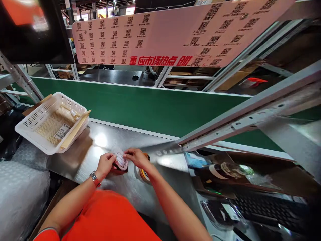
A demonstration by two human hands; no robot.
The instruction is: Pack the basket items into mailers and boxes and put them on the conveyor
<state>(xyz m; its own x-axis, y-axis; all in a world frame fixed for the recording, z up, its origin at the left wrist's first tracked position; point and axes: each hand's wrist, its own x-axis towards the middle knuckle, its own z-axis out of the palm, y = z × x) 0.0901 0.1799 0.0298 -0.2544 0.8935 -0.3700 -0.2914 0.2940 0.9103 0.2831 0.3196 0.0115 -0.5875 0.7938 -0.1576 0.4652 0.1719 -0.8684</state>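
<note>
Packet [121, 162] — left hand [105, 164] and right hand [137, 158], fingertips nearly together, pinch its edges.

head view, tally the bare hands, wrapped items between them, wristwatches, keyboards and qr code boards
Hands (left hand, right hand): 2
Wrapped item between them: 1
Wristwatch: 1
Keyboard: 1
QR code board: 1
Total: 6

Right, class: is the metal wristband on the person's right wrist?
No, the metal wristband sits on the wrist of the left hand.
</note>
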